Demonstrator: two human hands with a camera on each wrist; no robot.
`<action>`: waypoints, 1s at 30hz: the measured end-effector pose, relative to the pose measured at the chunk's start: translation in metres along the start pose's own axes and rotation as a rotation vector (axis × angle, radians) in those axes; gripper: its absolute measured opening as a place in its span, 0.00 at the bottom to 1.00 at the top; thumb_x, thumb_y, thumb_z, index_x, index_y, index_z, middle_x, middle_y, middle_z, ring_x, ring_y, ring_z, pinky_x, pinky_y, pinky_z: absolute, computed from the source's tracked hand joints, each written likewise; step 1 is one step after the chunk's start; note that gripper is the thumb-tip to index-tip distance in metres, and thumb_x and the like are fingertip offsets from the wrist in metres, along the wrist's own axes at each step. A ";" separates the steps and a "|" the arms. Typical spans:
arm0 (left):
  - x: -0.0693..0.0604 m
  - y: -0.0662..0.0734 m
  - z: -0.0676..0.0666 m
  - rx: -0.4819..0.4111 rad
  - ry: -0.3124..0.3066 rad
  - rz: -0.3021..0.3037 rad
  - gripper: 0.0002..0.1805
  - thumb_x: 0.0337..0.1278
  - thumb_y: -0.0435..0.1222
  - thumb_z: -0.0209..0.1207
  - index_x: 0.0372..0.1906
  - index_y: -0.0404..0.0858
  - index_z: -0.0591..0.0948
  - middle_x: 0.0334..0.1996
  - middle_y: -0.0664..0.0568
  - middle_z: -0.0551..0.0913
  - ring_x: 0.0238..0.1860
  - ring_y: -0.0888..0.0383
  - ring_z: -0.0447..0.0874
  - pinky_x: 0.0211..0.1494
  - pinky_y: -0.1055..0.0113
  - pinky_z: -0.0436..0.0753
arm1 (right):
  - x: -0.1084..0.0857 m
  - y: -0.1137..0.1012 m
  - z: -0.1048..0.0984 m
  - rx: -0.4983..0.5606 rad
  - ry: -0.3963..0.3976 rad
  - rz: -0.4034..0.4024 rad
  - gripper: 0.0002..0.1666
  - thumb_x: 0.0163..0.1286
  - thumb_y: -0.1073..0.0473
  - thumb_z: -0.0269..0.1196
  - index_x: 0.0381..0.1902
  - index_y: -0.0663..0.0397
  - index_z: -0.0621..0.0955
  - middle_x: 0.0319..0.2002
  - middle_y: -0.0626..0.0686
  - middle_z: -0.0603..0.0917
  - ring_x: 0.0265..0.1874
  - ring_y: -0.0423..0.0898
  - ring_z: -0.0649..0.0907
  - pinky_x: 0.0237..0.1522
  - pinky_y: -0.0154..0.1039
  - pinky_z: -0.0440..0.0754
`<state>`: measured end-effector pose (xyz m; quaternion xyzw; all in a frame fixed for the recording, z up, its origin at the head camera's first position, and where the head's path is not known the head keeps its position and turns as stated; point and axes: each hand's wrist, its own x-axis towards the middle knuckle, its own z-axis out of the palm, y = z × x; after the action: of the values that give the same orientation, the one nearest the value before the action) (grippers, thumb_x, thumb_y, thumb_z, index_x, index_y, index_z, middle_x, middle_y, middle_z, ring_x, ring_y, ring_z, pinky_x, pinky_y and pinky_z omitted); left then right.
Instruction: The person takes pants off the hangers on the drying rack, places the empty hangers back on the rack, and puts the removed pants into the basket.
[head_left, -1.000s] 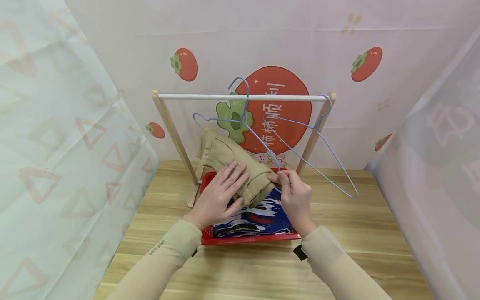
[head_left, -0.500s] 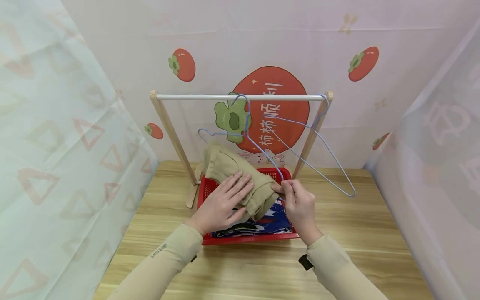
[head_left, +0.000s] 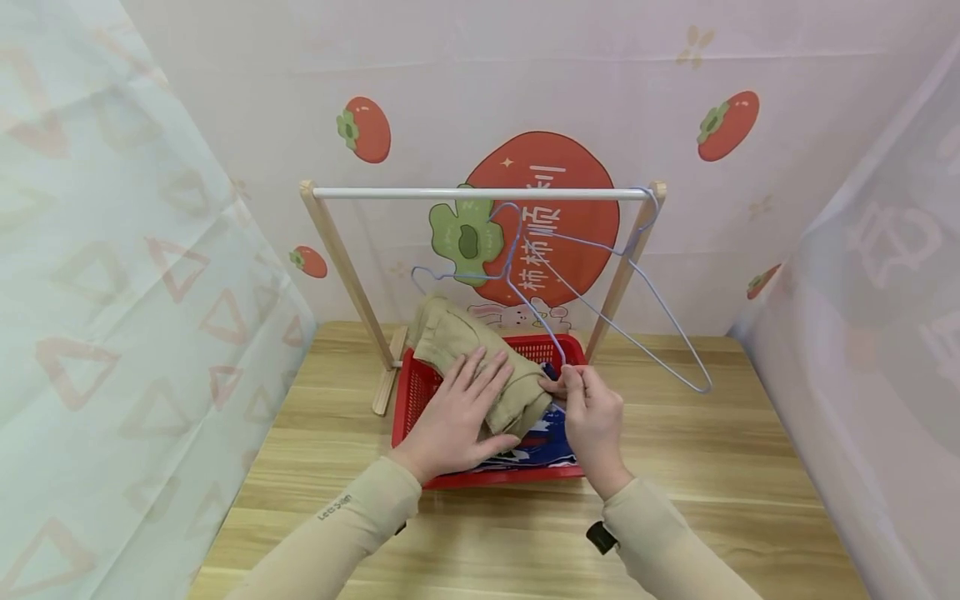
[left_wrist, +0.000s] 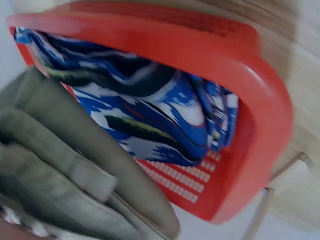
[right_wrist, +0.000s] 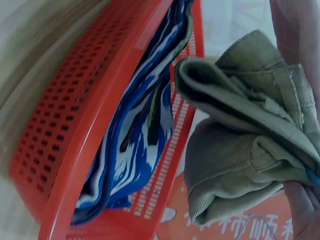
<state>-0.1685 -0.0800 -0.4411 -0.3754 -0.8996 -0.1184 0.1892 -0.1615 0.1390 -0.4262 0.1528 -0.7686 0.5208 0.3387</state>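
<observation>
Folded khaki pants hang on a blue wire clothes hanger, tilted down to the right above a red basket. Most of the hanger's lower bar is hidden by the cloth. My left hand lies across the pants with fingers straight. At the hanger's right corner my right hand pinches the wire, close against the pants' edge. The right wrist view shows the pants' layered folds beside that hand's fingers. Blue-and-white patterned cloth lies folded in the basket beneath.
A rack with a white rail and wooden legs stands behind the basket. Another blue hanger hangs at the rail's right end. Wood-grain tabletop surrounds the basket, with printed curtains behind and at the sides.
The hanger and pants have come down, and the hook has dropped from above the rail to just below it, shifting slightly right. Both hands stay on the pants and hanger.
</observation>
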 end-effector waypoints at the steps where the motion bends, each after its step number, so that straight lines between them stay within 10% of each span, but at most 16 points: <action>1: 0.001 0.004 0.001 0.016 -0.004 -0.033 0.53 0.65 0.68 0.52 0.82 0.39 0.53 0.82 0.45 0.52 0.82 0.39 0.45 0.80 0.38 0.53 | 0.000 -0.001 0.001 0.002 0.005 0.018 0.12 0.77 0.70 0.57 0.30 0.65 0.79 0.30 0.60 0.90 0.30 0.52 0.91 0.32 0.25 0.85; 12: 0.017 0.025 0.024 0.181 0.163 -0.237 0.67 0.42 0.63 0.74 0.81 0.37 0.54 0.81 0.41 0.54 0.79 0.30 0.48 0.75 0.29 0.57 | 0.000 -0.023 0.007 0.193 0.000 0.308 0.22 0.83 0.55 0.52 0.33 0.68 0.79 0.33 0.61 0.90 0.35 0.50 0.91 0.37 0.34 0.88; 30: 0.008 -0.001 0.010 0.180 0.321 -0.048 0.54 0.30 0.35 0.82 0.71 0.38 0.69 0.69 0.42 0.73 0.71 0.37 0.70 0.71 0.42 0.73 | 0.005 -0.019 -0.001 0.195 0.006 0.342 0.21 0.83 0.54 0.52 0.34 0.65 0.78 0.35 0.63 0.90 0.37 0.51 0.91 0.40 0.34 0.87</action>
<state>-0.1771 -0.0726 -0.4466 -0.3115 -0.8736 -0.1003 0.3602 -0.1537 0.1324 -0.4098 0.0503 -0.7282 0.6432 0.2311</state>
